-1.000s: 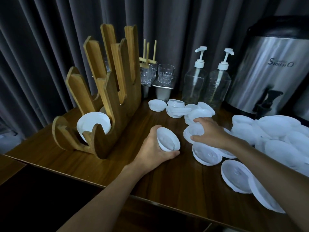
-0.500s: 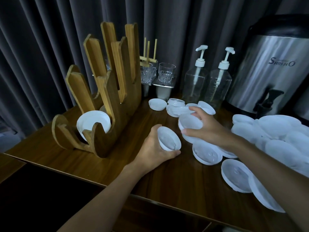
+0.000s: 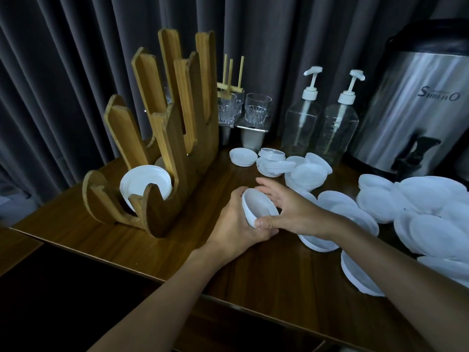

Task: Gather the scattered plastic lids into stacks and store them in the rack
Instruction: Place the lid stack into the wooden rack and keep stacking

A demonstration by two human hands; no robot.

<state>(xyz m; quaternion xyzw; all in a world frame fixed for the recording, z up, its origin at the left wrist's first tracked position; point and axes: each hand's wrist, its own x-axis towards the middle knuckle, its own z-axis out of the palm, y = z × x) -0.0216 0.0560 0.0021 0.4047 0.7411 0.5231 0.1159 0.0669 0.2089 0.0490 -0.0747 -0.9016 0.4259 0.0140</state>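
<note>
A small stack of white plastic lids [image 3: 257, 208] stands on edge in my left hand [image 3: 236, 224], which grips it from the left and below. My right hand [image 3: 289, 209] rests against the stack's right face, thumb on its lower rim and fingers spread behind it. The wooden rack [image 3: 162, 138] stands at the left of the table, and a stack of white lids [image 3: 142, 182] sits in its lowest front slot. Several loose white lids [image 3: 307, 174] lie scattered behind my hands, and a larger heap of lids [image 3: 416, 209] covers the right side.
A steel drinks urn [image 3: 411, 110] stands at the back right. Two pump bottles [image 3: 319, 123] and a few glasses [image 3: 256, 107] line the back, in front of a dark curtain. The wooden table's front edge [image 3: 127, 260] runs diagonally below my arms.
My right hand picked up a lid from the scattered pile, carried it left and brought it onto the stack in my left hand. My left hand barely moved.
</note>
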